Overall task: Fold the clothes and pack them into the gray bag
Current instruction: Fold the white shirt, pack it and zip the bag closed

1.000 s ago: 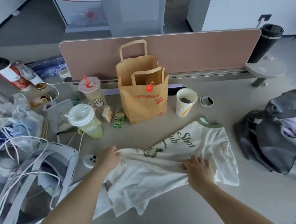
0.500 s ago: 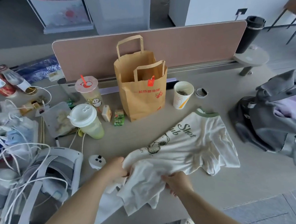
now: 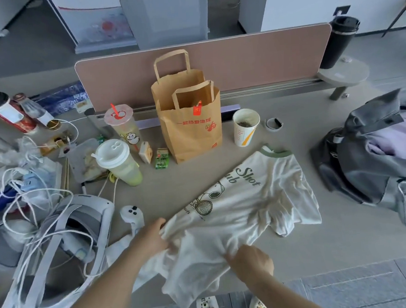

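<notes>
A: Head view — what's biggest on the desk (image 3: 300,255)?
B: The gray bag (image 3: 356,167) at the right edge, unzipped, lilac cloth inside.
A: And the shirt?
B: The cream T-shirt (image 3: 244,206) lies crumpled near the front edge, collar toward the brown paper bag (image 3: 190,130).
A: Hands?
B: The left hand (image 3: 152,236) grips its left hem; the right hand (image 3: 252,261) pinches bunched fabric near the hem.
</notes>
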Available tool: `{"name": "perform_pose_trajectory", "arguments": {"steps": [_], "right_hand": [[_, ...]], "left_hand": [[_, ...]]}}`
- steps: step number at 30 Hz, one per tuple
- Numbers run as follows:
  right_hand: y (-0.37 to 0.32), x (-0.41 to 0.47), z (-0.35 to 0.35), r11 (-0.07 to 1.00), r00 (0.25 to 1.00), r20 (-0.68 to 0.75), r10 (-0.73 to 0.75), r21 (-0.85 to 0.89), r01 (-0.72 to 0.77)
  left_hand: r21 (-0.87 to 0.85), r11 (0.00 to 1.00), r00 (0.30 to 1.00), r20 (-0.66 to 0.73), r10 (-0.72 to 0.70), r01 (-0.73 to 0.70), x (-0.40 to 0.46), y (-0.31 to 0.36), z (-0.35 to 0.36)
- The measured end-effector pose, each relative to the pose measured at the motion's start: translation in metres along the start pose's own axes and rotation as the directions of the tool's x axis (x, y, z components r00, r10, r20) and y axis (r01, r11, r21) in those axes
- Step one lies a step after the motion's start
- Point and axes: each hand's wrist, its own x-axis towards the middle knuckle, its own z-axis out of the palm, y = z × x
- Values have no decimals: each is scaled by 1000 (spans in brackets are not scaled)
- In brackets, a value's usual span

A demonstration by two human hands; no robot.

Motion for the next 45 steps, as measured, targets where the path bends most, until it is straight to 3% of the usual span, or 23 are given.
{"name": "perform_pose_trajectory", "arguments": {"steps": [2,4,6,8,9,11,14,18,20,23,26,31,33,35,39,43,45], "right_hand": [[5,-1,3,1000,1000,13,-15,16,15],[9,-1,9,998,998,22,-60,19,60],[9,-1,16,995,995,26,-96,13,95],[9,-5,22,996,997,32,-75,52,73],[10,-7,24,994,998,40,-45,104,41],[12,-11,28,978,999,41,28,203,-36],[5,-15,42,956,992,64,111,265,-125],[-17,-22,61,917,989,61,133,370,-146],[-24,-25,64,874,986,30,162,459,-157],[-26,-36,70,716,964,-9,265,672,-190],[-22,-51,71,465,956,-15,293,876,-129],[-35,-67,76,95,978,206,19,974,-207],[-44,-68,79,10,973,227,-35,974,-227],[-47,-68,79,-46,977,215,-8,975,-215],[-41,-70,72,7,989,110,102,994,-112],[-39,-74,63,245,998,47,30,968,-53],[-39,-77,65,249,997,48,56,967,-61]], "left_hand": [[3,1000,999,-45,19,-19,-11,6,11],[133,987,979,-172,108,-86,-23,15,19],[225,953,906,-326,270,-203,-32,21,27],[174,929,841,-397,369,-326,-40,27,33],[128,916,839,-370,400,-380,-45,30,35],[68,906,887,-187,423,-418,-57,36,43],[222,858,883,36,468,-464,-64,33,56],[482,728,852,82,516,-487,-64,27,70],[501,712,836,43,548,-492,-63,27,71],[325,804,849,-5,528,-498,-58,23,62],[39,878,878,-8,478,-477,-50,22,48],[-358,867,906,110,408,-347,-46,25,27],[-358,876,895,186,405,-322,-47,24,23],[-240,901,887,212,411,-361,-47,22,21],[-203,898,883,191,428,-391,-48,21,18],[-195,895,883,175,435,-402,-50,21,18],[-254,886,896,124,427,-387,-48,21,17]]}}
